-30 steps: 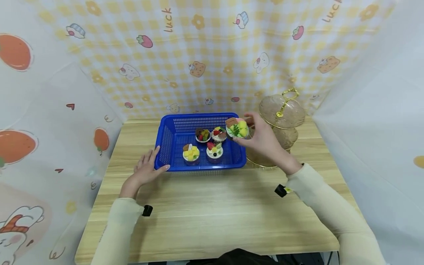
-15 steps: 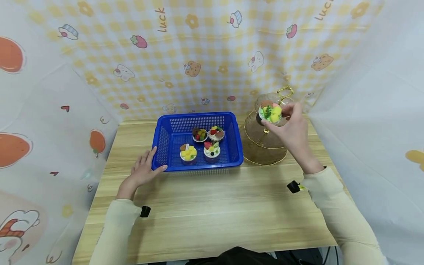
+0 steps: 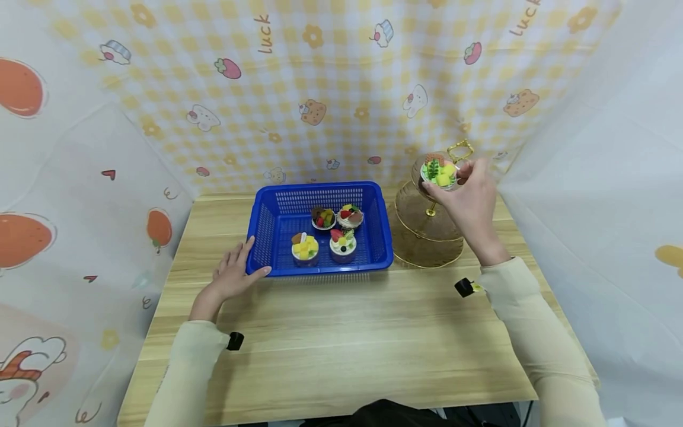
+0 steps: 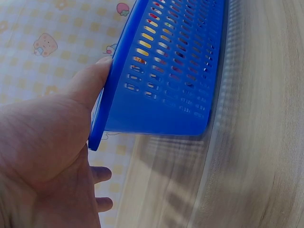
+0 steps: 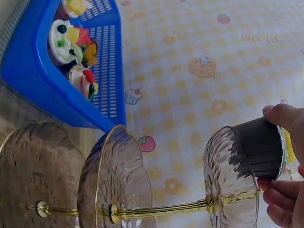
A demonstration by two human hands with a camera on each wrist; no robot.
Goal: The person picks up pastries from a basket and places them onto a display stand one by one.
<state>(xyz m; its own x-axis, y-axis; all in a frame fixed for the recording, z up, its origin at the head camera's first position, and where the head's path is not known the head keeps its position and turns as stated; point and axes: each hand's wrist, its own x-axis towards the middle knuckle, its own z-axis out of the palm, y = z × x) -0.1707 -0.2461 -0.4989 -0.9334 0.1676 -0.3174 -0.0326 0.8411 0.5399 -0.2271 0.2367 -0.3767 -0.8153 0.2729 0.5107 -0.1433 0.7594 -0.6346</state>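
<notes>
One hand [image 3: 474,201], the right, pinches a black dessert cup [image 3: 441,174] at right of frame, its base showing through the top tier [image 5: 217,166] of the tiered stand [image 3: 427,228]; best kept level and released only once seated flat. The left hand [image 3: 230,277], fingers relaxed, touches the blue basket [image 3: 299,273] mid-frame, with four other desserts [image 3: 342,246] inside.

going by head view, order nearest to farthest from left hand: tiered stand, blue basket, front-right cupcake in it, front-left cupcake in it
From the left hand:
1. blue basket: left end touches the hand
2. front-left cupcake: inside the basket
3. front-right cupcake: inside, right of that one
4. tiered stand: outside, right of the basket
</notes>
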